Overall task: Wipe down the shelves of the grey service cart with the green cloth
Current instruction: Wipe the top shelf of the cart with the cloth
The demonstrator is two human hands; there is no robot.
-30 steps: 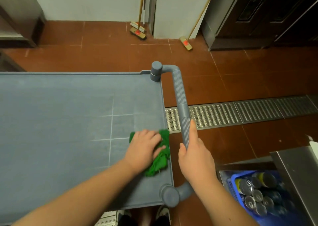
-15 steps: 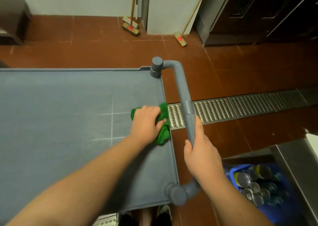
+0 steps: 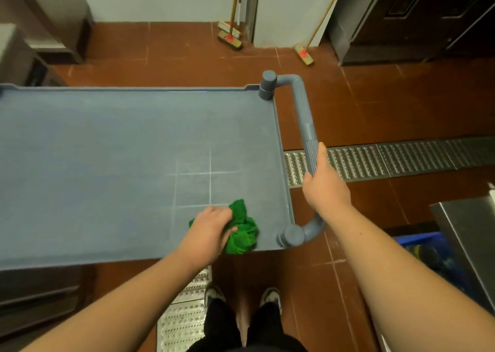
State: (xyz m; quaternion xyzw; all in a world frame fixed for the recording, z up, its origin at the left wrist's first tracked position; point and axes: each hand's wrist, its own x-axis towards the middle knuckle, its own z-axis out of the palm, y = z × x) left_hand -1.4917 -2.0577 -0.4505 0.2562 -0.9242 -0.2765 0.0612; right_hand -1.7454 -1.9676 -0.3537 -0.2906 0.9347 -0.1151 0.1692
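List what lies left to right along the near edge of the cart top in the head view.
left hand → green cloth → corner post → cart handle, held by the right hand

The grey service cart (image 3: 107, 150) shows its flat top shelf with a low raised rim and faint pale scratch lines crossing near the right end. A ribbed grey handle (image 3: 304, 121) curves between two corner posts on its right. The green cloth (image 3: 242, 231) lies bunched on the shelf near the front right corner.
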